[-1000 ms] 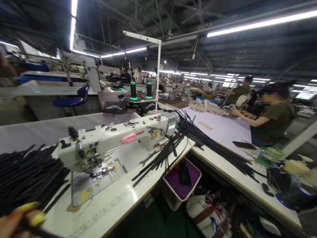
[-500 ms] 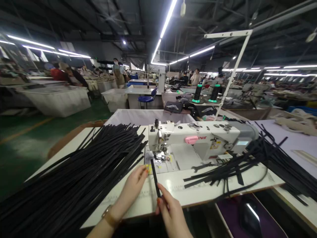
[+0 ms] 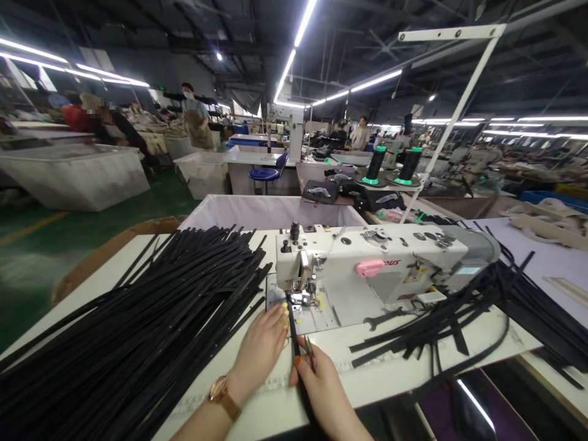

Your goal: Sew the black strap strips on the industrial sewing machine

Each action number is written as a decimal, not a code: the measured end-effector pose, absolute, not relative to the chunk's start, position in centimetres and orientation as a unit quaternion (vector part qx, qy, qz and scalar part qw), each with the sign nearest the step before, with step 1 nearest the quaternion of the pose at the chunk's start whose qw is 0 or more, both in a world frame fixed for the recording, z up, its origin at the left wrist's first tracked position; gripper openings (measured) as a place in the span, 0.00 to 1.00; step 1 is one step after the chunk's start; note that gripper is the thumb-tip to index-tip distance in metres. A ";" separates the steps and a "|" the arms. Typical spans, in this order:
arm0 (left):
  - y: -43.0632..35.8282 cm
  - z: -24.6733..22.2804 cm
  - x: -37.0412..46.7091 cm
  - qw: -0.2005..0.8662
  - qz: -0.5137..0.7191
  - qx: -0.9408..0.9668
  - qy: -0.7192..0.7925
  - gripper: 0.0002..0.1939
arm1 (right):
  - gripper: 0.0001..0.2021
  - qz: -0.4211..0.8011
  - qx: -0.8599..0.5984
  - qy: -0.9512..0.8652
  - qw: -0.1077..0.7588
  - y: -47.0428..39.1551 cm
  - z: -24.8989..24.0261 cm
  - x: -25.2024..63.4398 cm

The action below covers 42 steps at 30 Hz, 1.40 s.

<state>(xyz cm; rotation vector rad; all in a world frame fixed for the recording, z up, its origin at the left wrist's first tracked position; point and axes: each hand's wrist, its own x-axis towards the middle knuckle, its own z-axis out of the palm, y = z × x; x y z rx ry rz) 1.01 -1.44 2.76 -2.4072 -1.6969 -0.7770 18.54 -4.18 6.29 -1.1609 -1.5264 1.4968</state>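
A narrow black strap (image 3: 294, 327) runs from under the presser foot (image 3: 299, 298) of the sewing machine (image 3: 349, 251) toward me. My left hand (image 3: 264, 343) lies with fingers stretched out on the machine bed, its fingertips against the strap's left side by the foot. Yellow shows at those fingertips; I cannot tell whether it is nails or tape. Nearer me, my right hand (image 3: 321, 380) is closed around the strap, thumb on top. A small pointed metal tool, perhaps thread snips (image 3: 310, 352), also sticks out of that hand. The strap's near end drops out of sight below.
A large pile of black straps (image 3: 151, 318) covers the table's left side. More straps (image 3: 422, 331) lie at the right, beside wrenches (image 3: 386, 317). Two black thread cones (image 3: 375, 165) stand behind the machine, near a white stand pole (image 3: 452, 125). Behind the table is a lined bin (image 3: 275, 211).
My left hand has moved forward and flattened beside the strap at the foot. The strap's far end has gone in under the foot. The pointed tool now shows in my right hand.
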 end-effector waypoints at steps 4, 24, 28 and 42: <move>-1.1 3.2 1.1 0.039 -0.246 -0.787 -0.565 0.19 | 0.11 0.573 -0.445 -0.598 0.341 -3.4 7.0 18.0; -0.8 3.5 0.9 0.029 -0.261 -0.791 -0.553 0.18 | 0.07 0.558 -0.451 -0.610 0.335 -3.4 7.3 18.3; -0.8 3.5 0.9 0.026 -0.259 -0.790 -0.555 0.18 | 0.07 0.559 -0.455 -0.608 0.335 -3.5 7.4 18.3; -1.1 4.2 1.1 0.031 -0.266 -0.789 -0.553 0.18 | 0.15 0.566 -0.466 -0.592 0.334 -3.5 7.1 18.2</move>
